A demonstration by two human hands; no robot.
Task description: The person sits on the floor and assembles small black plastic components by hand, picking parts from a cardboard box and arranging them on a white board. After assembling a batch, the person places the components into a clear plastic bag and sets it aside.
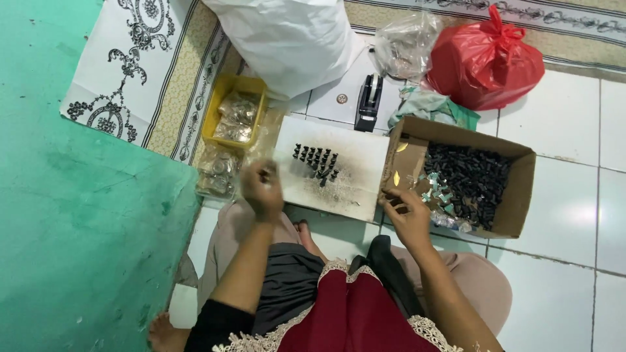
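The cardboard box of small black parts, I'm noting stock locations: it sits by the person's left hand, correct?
Not quite. In the head view the cardboard box of small black parts sits by the person's right hand, not the left hand.

Brown cardboard box (515, 195): open, right of centre on the tiled floor, filled with small black parts.
Red plastic bag (486, 62): knotted, bulging, behind the box.
Clear plastic bag (404, 45): crumpled, just left of the red bag.
White bag (287, 39): large, top centre.
Yellow tray (218, 107): rectangular, left of centre, holding small clear packets (236, 117); more clear packets (218, 173) lie on the floor just in front of it.
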